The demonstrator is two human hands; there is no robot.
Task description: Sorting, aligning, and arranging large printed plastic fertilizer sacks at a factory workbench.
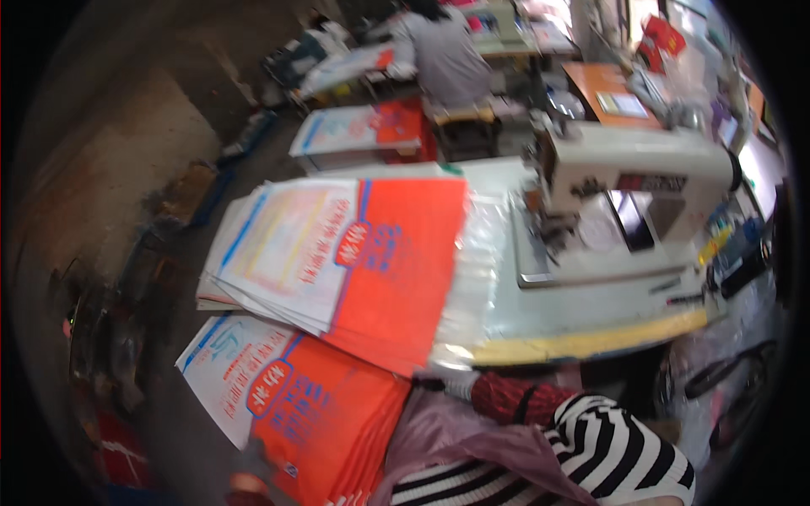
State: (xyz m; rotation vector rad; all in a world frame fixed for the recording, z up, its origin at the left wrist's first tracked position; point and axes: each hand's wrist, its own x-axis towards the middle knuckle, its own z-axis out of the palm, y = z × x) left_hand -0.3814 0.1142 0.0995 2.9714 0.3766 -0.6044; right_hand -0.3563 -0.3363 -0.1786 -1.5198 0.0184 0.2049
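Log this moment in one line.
left hand: at edge of lower bag stack | right hand: by near corner of upper bag stack | sewing machine: on table

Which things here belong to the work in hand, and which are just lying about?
Likely in the work:
left hand and right hand, at the lower red-and-white stack
upper red-and-white stack
perhaps the sewing machine, untouched

Likely just lying about:
dark phone-like object
booklet on the orange table

Shows red and blue characters point(353, 243) on upper bags point(396, 282) and lower bags point(337, 405), blurred lettering point(651, 183) on sewing machine point(645, 160).
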